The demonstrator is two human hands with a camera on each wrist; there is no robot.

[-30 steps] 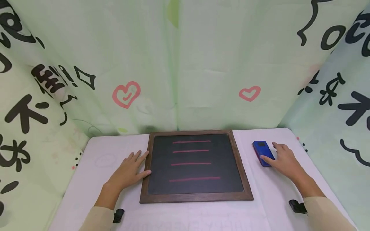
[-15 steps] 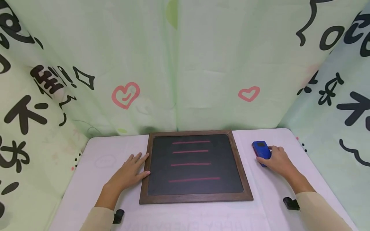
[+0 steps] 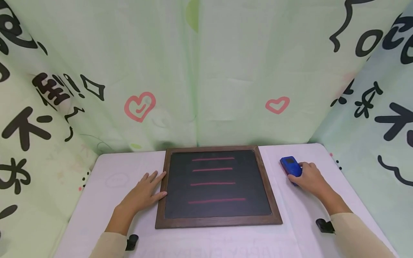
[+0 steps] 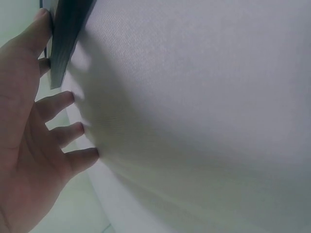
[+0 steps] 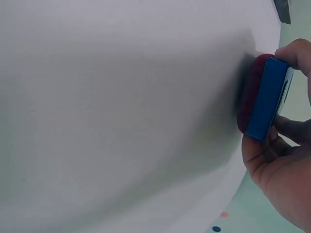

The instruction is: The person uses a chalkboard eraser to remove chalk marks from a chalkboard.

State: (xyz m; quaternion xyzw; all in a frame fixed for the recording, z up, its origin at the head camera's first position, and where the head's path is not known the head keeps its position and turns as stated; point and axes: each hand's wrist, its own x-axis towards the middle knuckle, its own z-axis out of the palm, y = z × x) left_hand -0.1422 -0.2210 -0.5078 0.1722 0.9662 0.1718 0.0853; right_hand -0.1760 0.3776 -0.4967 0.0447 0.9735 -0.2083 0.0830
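Observation:
A small blackboard in a brown wooden frame lies on the table, with several pink chalk lines across it. My left hand rests at its left edge, thumb and index finger touching the frame, the other fingertips on the tablecloth in the left wrist view. To the right of the board, my right hand grips a blue chalkboard eraser between thumb and fingers. Its dark red felt pad faces the table in the right wrist view, its far end tipped up slightly in the head view.
A white cloth covers the table. Pale green curtains with black lettering and pink hearts hang close behind and on both sides. Black camera mounts sit at both wrists.
My right hand has moved left onto the eraser, closed its fingers around it and lifted it slightly. The left hand and the blackboard have stayed in place.

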